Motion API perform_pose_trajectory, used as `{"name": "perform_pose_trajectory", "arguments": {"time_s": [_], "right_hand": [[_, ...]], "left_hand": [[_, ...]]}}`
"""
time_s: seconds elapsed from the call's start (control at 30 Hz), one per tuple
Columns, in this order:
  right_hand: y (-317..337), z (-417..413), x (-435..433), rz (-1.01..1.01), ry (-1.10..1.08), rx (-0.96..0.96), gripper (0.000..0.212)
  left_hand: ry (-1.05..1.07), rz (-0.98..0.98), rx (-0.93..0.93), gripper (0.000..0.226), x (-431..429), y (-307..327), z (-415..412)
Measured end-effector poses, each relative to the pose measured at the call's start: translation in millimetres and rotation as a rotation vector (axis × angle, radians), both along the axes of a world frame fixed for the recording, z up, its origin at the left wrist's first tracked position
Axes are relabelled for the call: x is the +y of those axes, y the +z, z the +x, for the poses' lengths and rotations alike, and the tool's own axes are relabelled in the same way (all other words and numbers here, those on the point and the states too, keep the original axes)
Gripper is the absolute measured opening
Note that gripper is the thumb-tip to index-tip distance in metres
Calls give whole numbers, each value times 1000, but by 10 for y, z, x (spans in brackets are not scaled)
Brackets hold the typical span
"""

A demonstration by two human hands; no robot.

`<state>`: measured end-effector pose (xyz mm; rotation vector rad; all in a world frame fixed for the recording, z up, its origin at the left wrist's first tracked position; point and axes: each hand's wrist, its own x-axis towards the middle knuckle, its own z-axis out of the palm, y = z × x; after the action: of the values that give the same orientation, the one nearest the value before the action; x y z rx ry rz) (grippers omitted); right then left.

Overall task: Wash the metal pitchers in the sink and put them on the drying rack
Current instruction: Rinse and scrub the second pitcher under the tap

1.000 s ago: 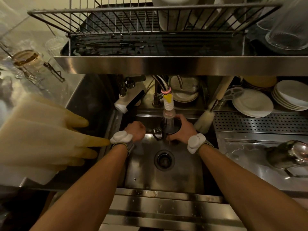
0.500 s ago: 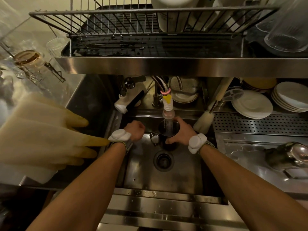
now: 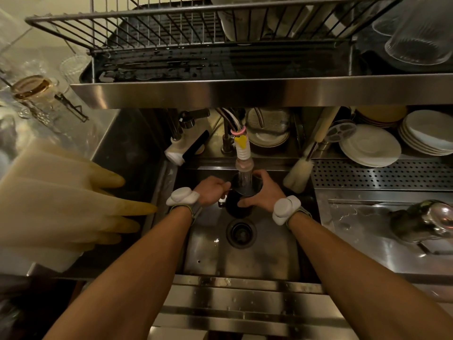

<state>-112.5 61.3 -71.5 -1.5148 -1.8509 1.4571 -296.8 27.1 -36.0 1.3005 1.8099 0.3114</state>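
Pitcher point(image 3: 241, 200) sits over the sink point(image 3: 245, 253), right under the tap nozzle point(image 3: 243, 158) (water running in); right hand point(image 3: 263, 192) grips its body, left hand point(image 3: 210, 192) grips the handle.

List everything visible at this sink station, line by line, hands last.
metal pitcher: one, dark steel, under the faucet
second pitcher: one, shiny, on its side on the right counter
faucet nozzle: one, white and yellow
sink: one, steel
drying rack: one, wire, shelf above
bottle brush: one, white, right of the sink
plates: white stacks, back right
rubber gloves: yellowish, left
left hand: at the pitcher's handle
right hand: around the pitcher
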Motion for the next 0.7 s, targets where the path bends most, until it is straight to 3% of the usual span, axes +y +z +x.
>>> {"name": "perform_pose_trajectory", "arguments": {"time_s": [0.23, 0.43, 0.7], "right_hand": [[-49, 152, 4, -99, 37, -77, 119], [-3, 185, 43, -63, -15, -89, 116], [20, 256, 51, -60, 34, -150, 108]], "left_hand": [[-64, 22, 49, 30, 24, 78, 38], [-197, 71, 281, 36, 46, 181, 23], [-284, 28, 443, 36, 63, 248, 76]]}}
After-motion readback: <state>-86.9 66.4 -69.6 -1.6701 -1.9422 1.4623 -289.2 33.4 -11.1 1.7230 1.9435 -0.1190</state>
